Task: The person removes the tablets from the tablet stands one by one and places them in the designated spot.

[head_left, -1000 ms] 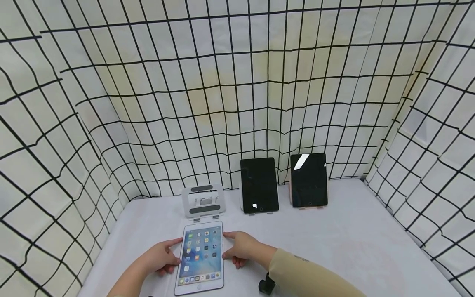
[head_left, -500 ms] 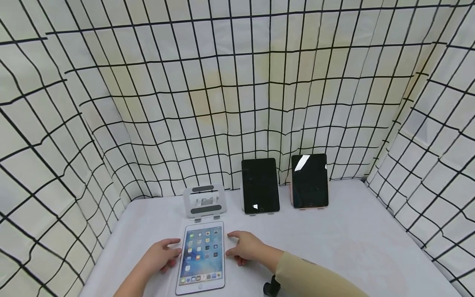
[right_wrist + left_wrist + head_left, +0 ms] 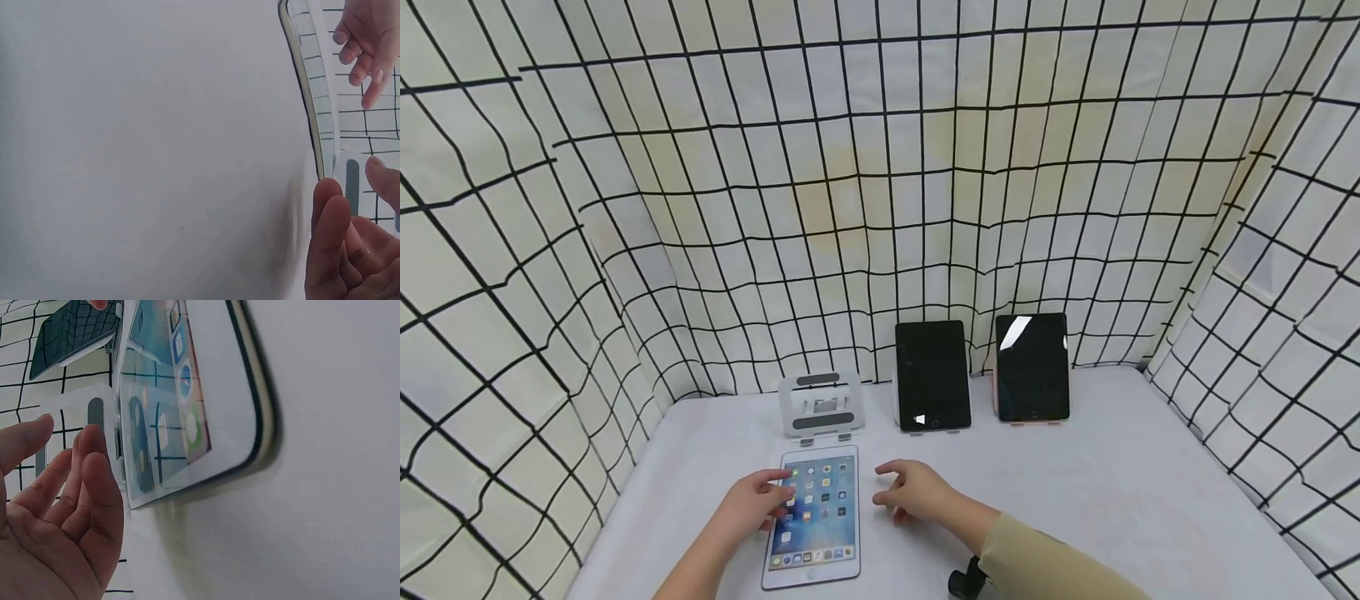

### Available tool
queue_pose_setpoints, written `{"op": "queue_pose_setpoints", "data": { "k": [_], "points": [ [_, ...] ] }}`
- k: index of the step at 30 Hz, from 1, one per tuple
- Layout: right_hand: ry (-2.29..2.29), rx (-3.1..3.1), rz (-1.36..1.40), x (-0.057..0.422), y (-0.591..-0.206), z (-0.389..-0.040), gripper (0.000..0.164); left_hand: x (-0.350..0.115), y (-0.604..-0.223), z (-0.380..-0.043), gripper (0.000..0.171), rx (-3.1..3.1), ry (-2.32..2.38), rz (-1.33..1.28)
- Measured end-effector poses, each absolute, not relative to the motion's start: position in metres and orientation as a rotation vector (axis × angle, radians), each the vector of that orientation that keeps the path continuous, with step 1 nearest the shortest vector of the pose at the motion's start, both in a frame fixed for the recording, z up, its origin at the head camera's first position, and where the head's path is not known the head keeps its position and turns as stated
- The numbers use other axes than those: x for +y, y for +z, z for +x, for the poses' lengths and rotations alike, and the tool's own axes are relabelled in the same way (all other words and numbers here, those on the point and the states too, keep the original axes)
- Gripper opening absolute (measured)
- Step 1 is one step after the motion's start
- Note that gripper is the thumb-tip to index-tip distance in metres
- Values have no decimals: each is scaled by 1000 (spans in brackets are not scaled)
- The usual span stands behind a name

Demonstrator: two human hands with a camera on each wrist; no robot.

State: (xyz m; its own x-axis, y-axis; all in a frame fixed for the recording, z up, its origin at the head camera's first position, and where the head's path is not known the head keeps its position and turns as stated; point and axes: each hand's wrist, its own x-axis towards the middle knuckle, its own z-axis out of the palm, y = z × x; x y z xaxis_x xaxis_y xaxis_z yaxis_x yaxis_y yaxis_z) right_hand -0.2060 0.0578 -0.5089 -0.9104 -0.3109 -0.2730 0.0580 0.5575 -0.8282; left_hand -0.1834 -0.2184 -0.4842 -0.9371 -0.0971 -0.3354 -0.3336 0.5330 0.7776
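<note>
A white tablet (image 3: 820, 533) lies face up with its screen lit, showing app icons. My left hand (image 3: 748, 507), fingers loosely bent, overlaps the tablet's left edge in the head view. In the left wrist view, that hand (image 3: 69, 506) holds nothing, and the tablet (image 3: 228, 406) shows beside its fingertips. To the right of the tablet, a small gap away, is my right hand (image 3: 917, 492), thumb and forefinger spread with nothing between them. Just behind the tablet stands an empty white tablet stand (image 3: 797, 408) with grey pads.
Two dark-screened tablets lean upright at the back, one black (image 3: 932, 375) and one with a pinkish edge (image 3: 1032, 367). White cloth covers the table (image 3: 1097, 500). Grid-patterned white curtains (image 3: 910, 192) enclose the back and both sides.
One second ago both hands touched the tablet's sides. The right hand has since drawn off to the right; the left let go and now overlaps the left edge. The tablet stays lying flat.
</note>
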Motion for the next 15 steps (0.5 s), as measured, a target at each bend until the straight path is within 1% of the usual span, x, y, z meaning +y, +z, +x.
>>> {"op": "queue_pose_setpoints", "data": {
  "k": [8, 15],
  "points": [
    [-1332, 2399, -212, 76, -505, -208, 51, -202, -491, -189, 46, 2539, 1399, -267],
    [-1373, 2393, -204, 96, -500, -211, 50, -186, -488, -194, 45, 2506, 1431, -144]
  ]
}}
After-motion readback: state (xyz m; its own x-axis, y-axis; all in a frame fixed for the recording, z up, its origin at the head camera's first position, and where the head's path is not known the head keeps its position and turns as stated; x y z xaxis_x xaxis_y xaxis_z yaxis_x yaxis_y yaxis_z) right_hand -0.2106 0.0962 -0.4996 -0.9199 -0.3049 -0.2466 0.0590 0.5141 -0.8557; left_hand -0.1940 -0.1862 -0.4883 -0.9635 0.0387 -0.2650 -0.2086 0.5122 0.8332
